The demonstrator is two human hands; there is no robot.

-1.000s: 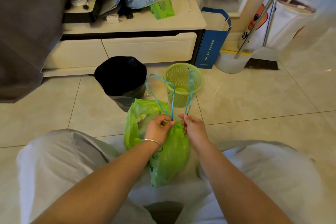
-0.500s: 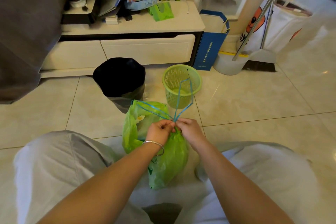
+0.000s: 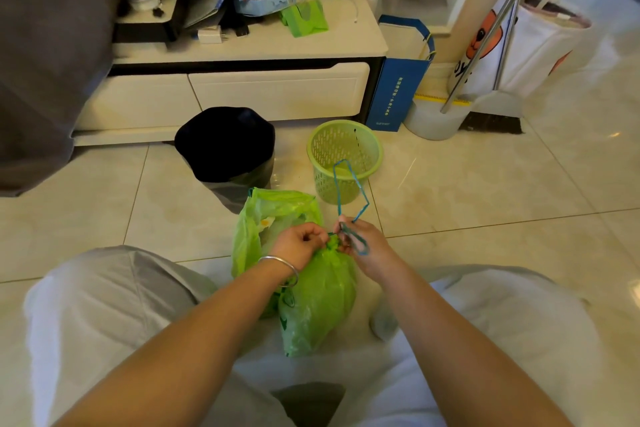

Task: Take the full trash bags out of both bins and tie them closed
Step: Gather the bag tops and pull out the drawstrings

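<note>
A full green trash bag [image 3: 322, 302] lies on the floor between my knees, its neck gathered tight. My left hand [image 3: 299, 244] pinches the gathered neck. My right hand [image 3: 363, 246] holds the blue drawstring [image 3: 349, 198], one loop standing up above my fingers and another wound over the back of the hand. A second green bag [image 3: 263, 225] stands just behind, its mouth open. Farther back are a bin lined with a black bag [image 3: 225, 146] and a green mesh bin [image 3: 344, 156] with no bag in it.
A low white cabinet [image 3: 242, 94] with drawers runs along the wall, cluttered on top. A blue paper bag [image 3: 398, 94], a white bucket [image 3: 433, 121], a broom [image 3: 491, 121] with metal poles and a white printed bag [image 3: 526, 45] stand at the right. Grey fabric [image 3: 52, 45] hangs at the left.
The blue drawstring loops, earlier held up long and apart, have been drawn in; one loop is now wound over my right hand and my hands have closed together at the bag's neck.
</note>
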